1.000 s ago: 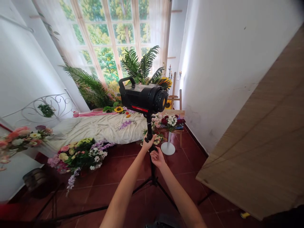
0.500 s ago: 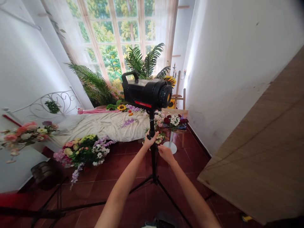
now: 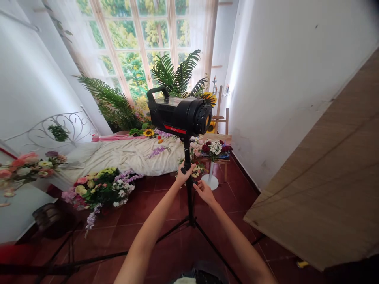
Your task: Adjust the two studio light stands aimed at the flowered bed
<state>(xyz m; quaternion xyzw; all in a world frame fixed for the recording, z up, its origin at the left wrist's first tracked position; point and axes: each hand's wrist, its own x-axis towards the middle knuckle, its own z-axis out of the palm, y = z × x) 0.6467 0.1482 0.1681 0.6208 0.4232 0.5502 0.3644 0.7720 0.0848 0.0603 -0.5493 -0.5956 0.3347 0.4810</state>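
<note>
Since half a second ago the right hand [image 3: 203,191] has drawn a little closer to the pole [image 3: 187,173], and the whole view has shifted slightly, the light [image 3: 178,114] now sitting a touch further left. Both bare forearms reach forward to the pole from below. The left hand [image 3: 184,173] has its fingers wrapped and clamped on the pole at a black knob, thumb up against the near side. The right hand sits just below and to the right of those fingers, its fingers loosely curled and slightly apart; whether its fingertips touch the pole cannot be told. The pole is a thin, smooth black metal tube, its long axis upright, splitting below the hands into tripod legs [image 3: 207,240] that splay over glossy dark-red floor tiles [image 3: 142,205]. Directly above the left fingers sits the light: a chunky black cylinder of matte plastic or metal with a ribbed front ring, a red strip along its side and a looped handle at the back. Its long axis lies nearly level, with the lens end pointing right and away, toward the white wall [image 3: 281,79]. Beyond the fingers lie a rumpled cream sheet [image 3: 124,157] and soft heaps of flowers [image 3: 100,189], with feathery palm fronds [image 3: 174,75] before the window.
</note>
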